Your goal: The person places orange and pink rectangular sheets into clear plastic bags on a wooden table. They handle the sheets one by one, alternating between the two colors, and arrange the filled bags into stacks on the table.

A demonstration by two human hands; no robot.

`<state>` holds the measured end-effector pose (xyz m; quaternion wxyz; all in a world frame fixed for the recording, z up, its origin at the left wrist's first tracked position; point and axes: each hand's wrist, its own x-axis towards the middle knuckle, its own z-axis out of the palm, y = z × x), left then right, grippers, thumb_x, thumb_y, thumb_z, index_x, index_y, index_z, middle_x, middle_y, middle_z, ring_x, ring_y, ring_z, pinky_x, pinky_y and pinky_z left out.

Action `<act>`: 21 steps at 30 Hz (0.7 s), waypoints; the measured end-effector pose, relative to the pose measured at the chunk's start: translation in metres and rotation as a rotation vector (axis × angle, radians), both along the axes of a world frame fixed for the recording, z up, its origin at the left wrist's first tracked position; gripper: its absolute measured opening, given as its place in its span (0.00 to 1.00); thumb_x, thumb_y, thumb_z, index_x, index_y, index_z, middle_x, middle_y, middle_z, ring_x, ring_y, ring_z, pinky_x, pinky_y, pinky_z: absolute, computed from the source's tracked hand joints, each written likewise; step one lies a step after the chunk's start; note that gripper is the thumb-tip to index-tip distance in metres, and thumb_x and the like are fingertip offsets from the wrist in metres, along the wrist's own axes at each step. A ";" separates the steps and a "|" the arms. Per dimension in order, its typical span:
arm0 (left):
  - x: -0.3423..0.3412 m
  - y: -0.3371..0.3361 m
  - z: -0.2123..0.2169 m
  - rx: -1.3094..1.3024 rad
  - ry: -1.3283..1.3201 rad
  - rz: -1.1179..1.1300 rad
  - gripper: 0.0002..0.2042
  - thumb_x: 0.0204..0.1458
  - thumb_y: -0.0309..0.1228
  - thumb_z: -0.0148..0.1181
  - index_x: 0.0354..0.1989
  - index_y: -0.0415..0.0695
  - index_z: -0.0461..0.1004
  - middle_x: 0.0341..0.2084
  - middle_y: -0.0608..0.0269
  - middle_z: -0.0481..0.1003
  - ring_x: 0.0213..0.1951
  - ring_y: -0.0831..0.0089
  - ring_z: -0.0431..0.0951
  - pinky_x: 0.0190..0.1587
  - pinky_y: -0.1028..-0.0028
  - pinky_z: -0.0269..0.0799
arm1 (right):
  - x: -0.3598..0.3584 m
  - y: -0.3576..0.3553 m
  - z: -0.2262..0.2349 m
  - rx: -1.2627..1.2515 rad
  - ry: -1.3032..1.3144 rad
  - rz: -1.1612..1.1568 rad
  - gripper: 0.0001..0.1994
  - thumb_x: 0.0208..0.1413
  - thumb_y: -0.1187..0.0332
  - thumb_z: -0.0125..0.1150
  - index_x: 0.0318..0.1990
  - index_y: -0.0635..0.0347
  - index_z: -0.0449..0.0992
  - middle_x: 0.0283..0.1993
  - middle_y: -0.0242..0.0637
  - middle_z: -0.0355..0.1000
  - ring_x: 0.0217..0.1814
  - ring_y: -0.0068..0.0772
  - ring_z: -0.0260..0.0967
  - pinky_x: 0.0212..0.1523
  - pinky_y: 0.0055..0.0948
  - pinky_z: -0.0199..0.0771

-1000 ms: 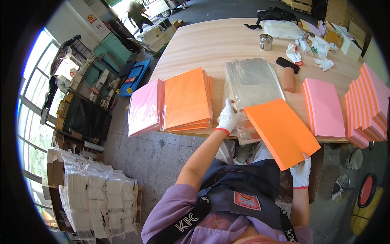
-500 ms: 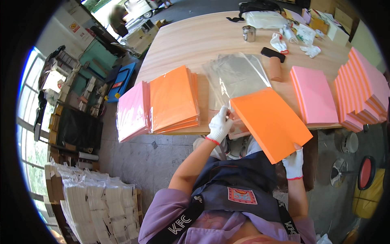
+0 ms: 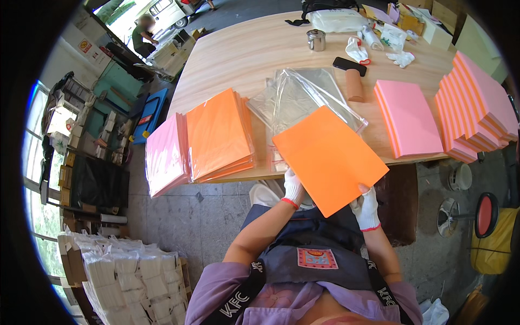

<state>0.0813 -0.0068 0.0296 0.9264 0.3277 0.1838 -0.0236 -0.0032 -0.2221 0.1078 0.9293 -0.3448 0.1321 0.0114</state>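
Both of my hands wear white gloves with red cuffs. Together they hold an orange sheet pack (image 3: 329,158) flat above the near table edge. My left hand (image 3: 293,187) grips its near left edge from below. My right hand (image 3: 366,207) pinches its near right corner. Just beyond the pack lies a pile of clear plastic bags (image 3: 306,97) on the wooden table (image 3: 244,59). A stack of orange packs (image 3: 218,134) and a stack of pink packs (image 3: 164,154) lie to the left.
A pink stack (image 3: 408,117) and tall pink-and-orange stacks (image 3: 478,105) stand on the right. A brown tape roll (image 3: 355,85), black phone (image 3: 349,65), metal cup (image 3: 316,39) and spare gloves lie farther back. White bundles (image 3: 130,276) sit on the floor at the left; a stool (image 3: 481,215) at the right.
My right hand has come up from beside my lap to take the pack's near corner. The orange pack has been drawn a little toward me, off the plastic bags.
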 end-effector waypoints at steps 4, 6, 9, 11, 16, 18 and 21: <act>-0.034 -0.006 0.016 0.520 -0.042 -0.153 0.08 0.62 0.27 0.58 0.46 0.37 0.75 0.32 0.61 0.81 0.31 0.73 0.82 0.34 0.74 0.79 | -0.001 0.008 0.002 -0.089 -0.037 -0.015 0.17 0.55 0.63 0.64 0.49 0.59 0.69 0.26 0.33 0.73 0.14 0.24 0.65 0.10 0.20 0.59; -0.053 -0.002 0.000 0.572 -0.159 -0.203 0.09 0.62 0.30 0.59 0.46 0.37 0.75 0.32 0.60 0.81 0.31 0.74 0.82 0.34 0.75 0.79 | -0.003 0.018 0.003 -0.103 -0.134 -0.002 0.17 0.56 0.63 0.64 0.48 0.61 0.69 0.25 0.34 0.72 0.14 0.25 0.65 0.10 0.19 0.58; -0.082 0.003 0.021 0.407 0.004 -0.444 0.11 0.62 0.32 0.60 0.46 0.38 0.75 0.35 0.57 0.81 0.32 0.70 0.83 0.35 0.73 0.80 | -0.012 0.026 -0.013 -0.158 -0.059 -0.015 0.15 0.59 0.65 0.62 0.48 0.62 0.69 0.28 0.36 0.74 0.17 0.26 0.69 0.13 0.20 0.63; -0.094 0.004 0.024 0.341 0.182 -0.508 0.11 0.62 0.32 0.59 0.48 0.39 0.75 0.37 0.57 0.81 0.33 0.67 0.83 0.36 0.72 0.81 | -0.010 0.029 -0.029 0.005 -0.002 0.036 0.14 0.60 0.66 0.62 0.49 0.62 0.69 0.32 0.38 0.75 0.20 0.28 0.72 0.15 0.21 0.67; -0.098 0.012 0.016 0.266 0.153 -0.541 0.11 0.64 0.35 0.58 0.47 0.40 0.74 0.37 0.58 0.81 0.34 0.69 0.83 0.36 0.72 0.81 | 0.018 0.039 -0.037 -0.053 0.182 0.023 0.12 0.64 0.66 0.58 0.51 0.59 0.70 0.36 0.40 0.77 0.26 0.34 0.77 0.21 0.27 0.79; -0.095 0.014 0.017 0.301 0.188 -0.538 0.11 0.64 0.35 0.58 0.46 0.40 0.74 0.37 0.58 0.81 0.33 0.70 0.83 0.36 0.72 0.80 | 0.039 0.040 -0.028 -0.046 0.183 0.034 0.12 0.65 0.67 0.56 0.52 0.59 0.70 0.40 0.39 0.76 0.31 0.35 0.78 0.27 0.29 0.85; -0.097 0.017 0.026 0.331 0.215 -0.566 0.11 0.63 0.36 0.60 0.43 0.41 0.74 0.36 0.59 0.81 0.33 0.70 0.83 0.34 0.73 0.80 | 0.065 0.046 -0.034 0.101 0.125 0.001 0.14 0.64 0.70 0.57 0.55 0.62 0.68 0.54 0.43 0.71 0.46 0.39 0.76 0.42 0.35 0.86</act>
